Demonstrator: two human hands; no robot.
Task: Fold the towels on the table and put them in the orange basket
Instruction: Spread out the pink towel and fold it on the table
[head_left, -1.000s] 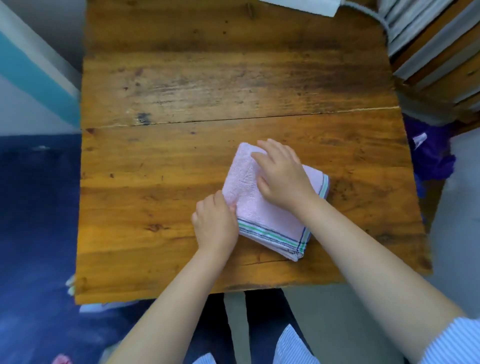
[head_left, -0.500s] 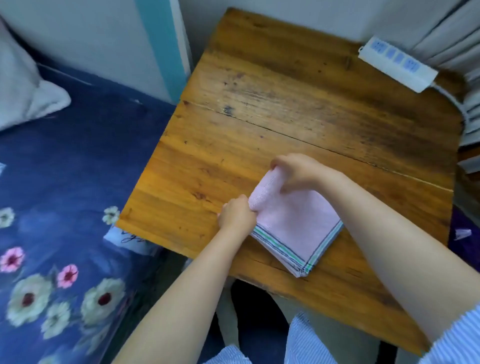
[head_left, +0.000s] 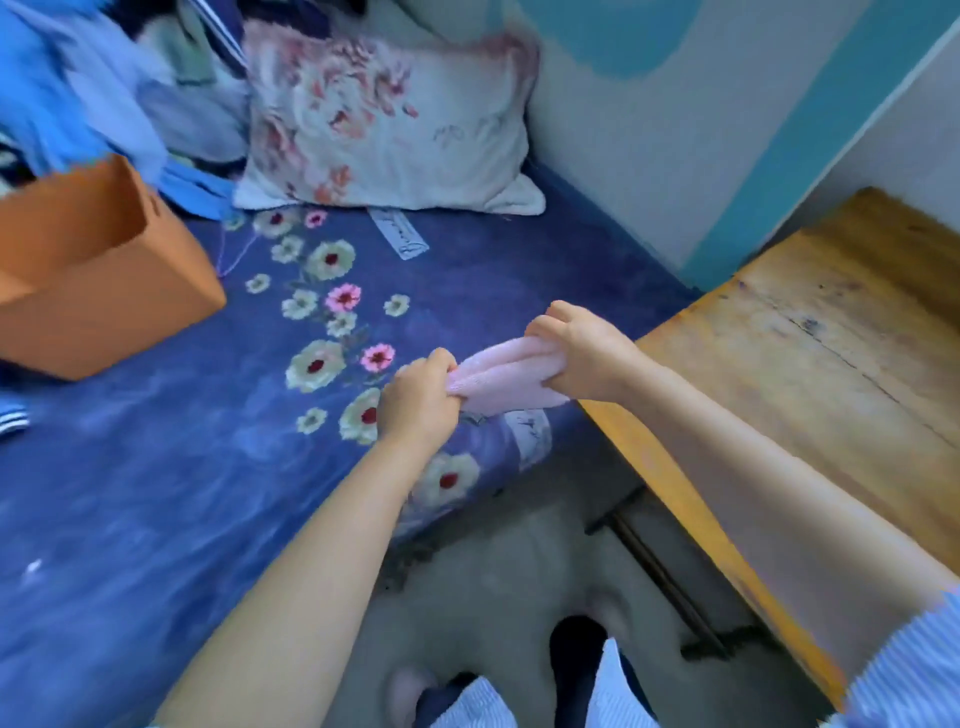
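Blue bedding with a flower print covers the bed (head_left: 156, 467), the largest thing in view, which fills the left side. At the right stands the wooden table (head_left: 831, 338), its near corner just beside the bed's edge. A floral pillow (head_left: 384, 119) lies at the head of the bed, and the orange basket (head_left: 98, 270) stands on the bedding at the far left, its mouth open and well apart from the hands.

Between bed and table, the folded pink towel (head_left: 506, 376) is carried in the air, clear of the table and over the bed's corner. The left hand (head_left: 418, 400) grips its left end with curled fingers; the right hand (head_left: 584, 358) clamps the right end from above. The towel sags slightly between them, and motion blur makes it hard to tell whether the fold layers are aligned.

The main risk, as I judge it, is that the fold slips open during the long reach to the basket, since only the two ends are pinched. A soft basket wall could also buckle if the towel catches its rim.
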